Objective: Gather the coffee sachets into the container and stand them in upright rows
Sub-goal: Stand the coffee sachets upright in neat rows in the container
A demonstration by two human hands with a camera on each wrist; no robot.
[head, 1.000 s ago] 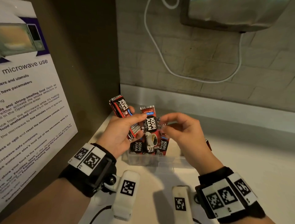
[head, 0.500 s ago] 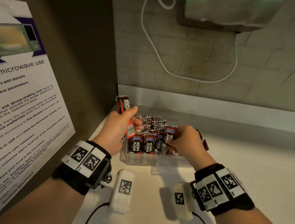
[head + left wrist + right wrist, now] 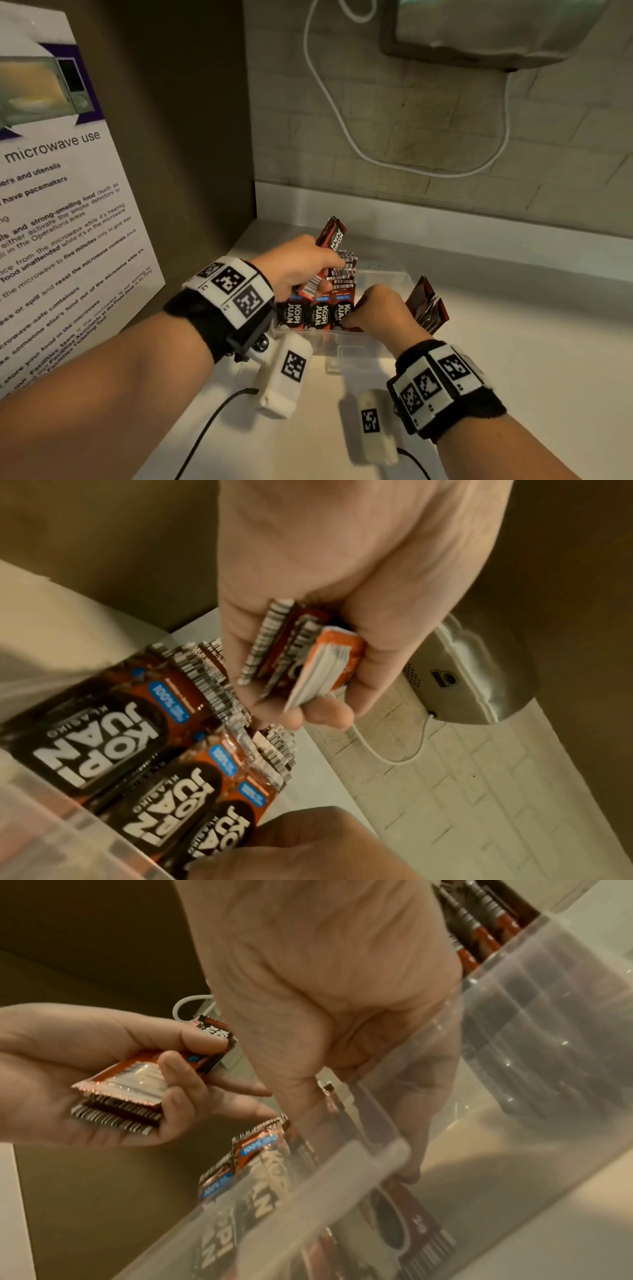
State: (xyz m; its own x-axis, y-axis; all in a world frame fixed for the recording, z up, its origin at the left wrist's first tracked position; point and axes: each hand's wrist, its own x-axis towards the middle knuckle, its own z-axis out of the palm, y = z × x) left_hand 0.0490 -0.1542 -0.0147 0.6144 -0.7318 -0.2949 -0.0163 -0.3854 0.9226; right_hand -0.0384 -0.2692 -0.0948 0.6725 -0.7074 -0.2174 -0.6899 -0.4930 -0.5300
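My left hand [image 3: 301, 263] grips a small bundle of coffee sachets [image 3: 329, 250], fingers [image 3: 178, 1069] curled round the stack and the thumb pressed on top, held tilted above the left end of the container [image 3: 387, 277]. The left wrist view shows the bundle [image 3: 301, 656] end-on, three or so sachets thick (the exact count is hard to tell). My right hand [image 3: 380, 311] reaches down inside the clear plastic container, fingers bent against the front sachet at the right end of the front row [image 3: 318, 313]; from the head view they appear to pinch it, though the right wrist view shows the fingertips only dimly through the container wall [image 3: 514, 1015].

Inside the container the sachets stand upright in rows, their "KOPI JUAN" fronts facing me, with the barcoded top edges of further rows [image 3: 344, 274] packed behind them. The right part of the container shows bare bottom. A few loose sachets [image 3: 426, 305] lie propped just outside its right wall.

The container sits on a pale desk [image 3: 513, 342] in a corner. A microwave-use notice [image 3: 61, 212] hangs on the brown panel at left; a white cable [image 3: 342, 116] loops over the brick-pattern wall behind, below a metal appliance [image 3: 496, 31]. Marker-tagged bands wrap both wrists.
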